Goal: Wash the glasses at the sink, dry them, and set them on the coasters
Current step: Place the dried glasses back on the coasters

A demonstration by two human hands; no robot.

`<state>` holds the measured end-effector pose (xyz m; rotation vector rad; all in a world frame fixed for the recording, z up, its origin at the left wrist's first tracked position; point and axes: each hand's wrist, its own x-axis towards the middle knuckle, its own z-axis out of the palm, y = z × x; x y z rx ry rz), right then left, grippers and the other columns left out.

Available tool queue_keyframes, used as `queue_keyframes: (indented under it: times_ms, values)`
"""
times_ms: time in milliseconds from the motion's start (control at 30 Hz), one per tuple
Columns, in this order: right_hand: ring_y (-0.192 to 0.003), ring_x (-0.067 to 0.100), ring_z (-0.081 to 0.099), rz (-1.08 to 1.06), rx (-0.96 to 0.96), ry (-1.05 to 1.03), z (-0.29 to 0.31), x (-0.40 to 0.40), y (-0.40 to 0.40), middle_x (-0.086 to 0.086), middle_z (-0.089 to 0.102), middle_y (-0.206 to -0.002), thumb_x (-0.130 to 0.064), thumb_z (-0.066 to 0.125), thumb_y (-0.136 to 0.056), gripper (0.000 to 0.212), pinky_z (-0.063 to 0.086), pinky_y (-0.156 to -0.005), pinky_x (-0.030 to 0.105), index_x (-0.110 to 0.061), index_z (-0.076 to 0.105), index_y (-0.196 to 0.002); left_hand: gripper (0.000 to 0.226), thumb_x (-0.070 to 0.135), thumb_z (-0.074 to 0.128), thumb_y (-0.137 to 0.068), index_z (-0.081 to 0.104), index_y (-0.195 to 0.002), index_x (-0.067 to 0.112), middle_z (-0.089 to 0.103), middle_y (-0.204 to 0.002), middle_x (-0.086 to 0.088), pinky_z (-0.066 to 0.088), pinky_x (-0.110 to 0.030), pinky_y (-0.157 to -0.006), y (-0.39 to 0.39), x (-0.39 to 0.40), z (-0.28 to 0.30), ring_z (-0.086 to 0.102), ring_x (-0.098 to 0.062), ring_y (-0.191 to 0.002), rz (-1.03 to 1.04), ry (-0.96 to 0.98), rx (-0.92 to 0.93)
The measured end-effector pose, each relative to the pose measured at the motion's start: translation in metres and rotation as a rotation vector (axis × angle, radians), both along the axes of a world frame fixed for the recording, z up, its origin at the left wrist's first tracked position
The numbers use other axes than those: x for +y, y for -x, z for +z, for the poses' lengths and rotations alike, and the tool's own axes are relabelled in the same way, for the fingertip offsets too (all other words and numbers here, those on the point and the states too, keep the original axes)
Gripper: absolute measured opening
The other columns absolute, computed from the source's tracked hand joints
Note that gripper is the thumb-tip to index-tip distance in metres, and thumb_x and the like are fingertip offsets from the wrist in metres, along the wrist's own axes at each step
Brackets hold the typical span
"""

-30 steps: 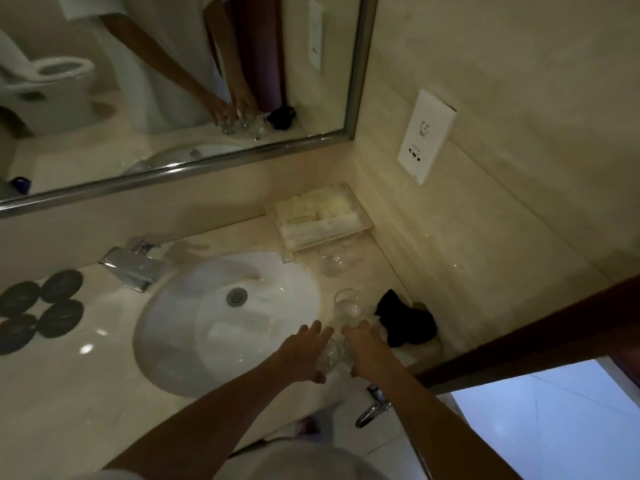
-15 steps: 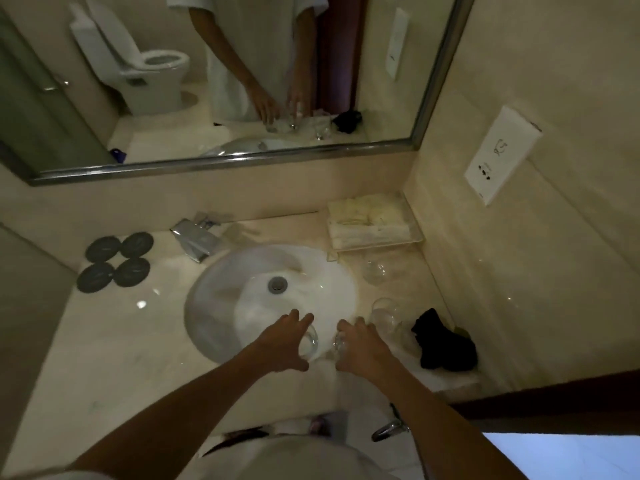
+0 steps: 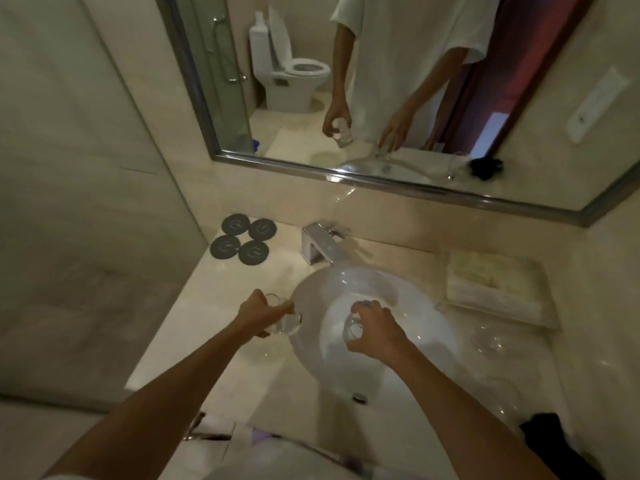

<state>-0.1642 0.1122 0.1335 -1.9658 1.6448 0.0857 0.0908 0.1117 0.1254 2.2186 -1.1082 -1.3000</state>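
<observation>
My left hand (image 3: 260,315) grips a clear glass (image 3: 286,323) just over the left rim of the white sink (image 3: 433,327). My right hand (image 3: 375,329) holds a second clear glass (image 3: 352,328) over the middle of the basin. Two more clear glasses stand on the counter to the right of the sink, one further back (image 3: 490,341) and one nearer (image 3: 504,398). Several dark round coasters (image 3: 244,241) lie in a cluster at the back left of the counter, beside the chrome faucet (image 3: 318,245).
A black cloth (image 3: 550,441) lies at the counter's front right corner. A clear tray of folded items (image 3: 495,289) sits at the back right. A wall mirror (image 3: 381,81) spans the back. A glass partition closes off the left side.
Both hands lifted glasses from the counter's right side and carried them left; the left hand now sits at the sink's left rim, the right over the basin. The view swung left.
</observation>
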Motion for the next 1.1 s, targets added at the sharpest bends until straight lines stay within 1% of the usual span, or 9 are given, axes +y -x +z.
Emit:
queue_keyframes:
  times_ms: [100, 200, 333, 467, 567, 700, 800, 933, 1100]
  values:
    - [-0.123, 0.032, 0.049, 0.019, 0.011, -0.001, 0.009, -0.022, -0.037, 0.010, 0.045, -0.133, -0.038, 0.081, -0.075, 0.074, 0.049, -0.095, 0.037, -0.024, 0.046, -0.139, 0.054, 0.046, 0.078, -0.073, 0.060, -0.107, 0.009, 0.063, -0.112, -0.020, 0.062, -0.037, -0.064, -0.046, -0.011, -0.002, 0.066, -0.029, -0.090, 0.216, -0.045, 0.242]
    - [-0.124, 0.032, 0.048, 0.020, -0.007, -0.004, 0.014, -0.042, -0.070, 0.010, 0.045, -0.132, -0.036, 0.081, -0.076, 0.073, 0.050, -0.095, 0.041, -0.024, 0.045, -0.139, 0.037, 0.038, 0.068, -0.088, 0.056, -0.103, 0.007, 0.054, -0.098, -0.016, 0.057, -0.037, -0.073, -0.075, -0.021, 0.004, 0.059, -0.027, -0.079, 0.372, -0.141, 0.514]
    - [-0.123, 0.031, 0.050, 0.031, -0.033, -0.007, 0.016, -0.066, -0.109, 0.010, 0.046, -0.134, -0.035, 0.082, -0.076, 0.072, 0.050, -0.094, 0.037, -0.021, 0.048, -0.137, 0.046, 0.039, 0.070, -0.081, 0.044, -0.095, 0.004, 0.050, -0.090, -0.018, 0.054, -0.036, -0.072, -0.109, -0.049, 0.004, 0.059, -0.024, -0.059, 0.490, -0.219, 0.619]
    - [-0.120, 0.031, 0.054, 0.026, -0.064, 0.000, 0.017, -0.091, -0.144, 0.007, 0.053, -0.129, -0.035, 0.083, -0.073, 0.064, 0.050, -0.096, 0.036, -0.018, 0.055, -0.128, 0.048, 0.048, 0.070, -0.081, 0.051, -0.097, 0.006, 0.054, -0.098, -0.014, 0.048, -0.030, -0.068, -0.136, -0.090, 0.000, 0.060, -0.026, -0.082, 0.412, -0.207, 0.503]
    - [-0.115, 0.031, 0.057, 0.020, -0.053, 0.014, 0.014, -0.108, -0.164, 0.007, 0.053, -0.125, -0.034, 0.081, -0.073, 0.058, 0.051, -0.090, 0.033, -0.018, 0.056, -0.123, 0.063, 0.041, 0.072, -0.078, 0.045, -0.118, 0.001, 0.047, -0.110, -0.017, 0.051, -0.032, -0.063, -0.158, -0.124, -0.003, 0.065, -0.029, -0.081, 0.524, -0.215, 0.702]
    - [-0.122, 0.030, 0.048, 0.029, 0.003, -0.008, 0.008, -0.131, -0.185, 0.010, 0.047, -0.130, -0.034, 0.080, -0.077, 0.066, 0.046, -0.088, 0.031, -0.020, 0.050, -0.134, 0.050, 0.030, 0.072, -0.069, 0.060, -0.107, 0.000, 0.063, -0.093, -0.018, 0.054, -0.031, -0.070, -0.177, -0.160, -0.007, 0.062, -0.024, -0.076, 0.623, -0.254, 1.061]
    - [-0.128, 0.030, 0.046, 0.029, 0.032, -0.048, 0.005, -0.144, -0.197, 0.008, 0.045, -0.136, -0.037, 0.079, -0.079, 0.071, 0.047, -0.093, 0.033, -0.023, 0.044, -0.139, 0.058, 0.029, 0.077, -0.068, 0.060, -0.115, -0.001, 0.064, -0.103, -0.020, 0.058, -0.034, -0.077, -0.187, -0.180, -0.017, 0.064, -0.026, -0.087, 0.716, -0.223, 1.220]
    - [-0.122, 0.029, 0.050, 0.023, 0.036, -0.058, 0.000, -0.160, -0.209, 0.008, 0.049, -0.133, -0.039, 0.082, -0.077, 0.073, 0.050, -0.093, 0.035, -0.025, 0.045, -0.138, 0.053, 0.024, 0.077, -0.071, 0.059, -0.115, -0.001, 0.064, -0.099, -0.018, 0.053, -0.032, -0.093, -0.194, -0.205, -0.033, 0.063, -0.025, -0.088, 0.783, -0.144, 1.276]
    - [-0.118, 0.029, 0.053, 0.040, 0.064, -0.026, -0.006, -0.179, -0.218, 0.007, 0.051, -0.124, -0.040, 0.081, -0.075, 0.071, 0.047, -0.086, 0.033, -0.025, 0.047, -0.135, 0.049, 0.036, 0.075, -0.075, 0.066, -0.115, 0.009, 0.067, -0.088, -0.007, 0.046, -0.027, -0.075, -0.206, -0.228, -0.051, 0.059, -0.017, -0.076, 0.624, -0.140, 1.206]
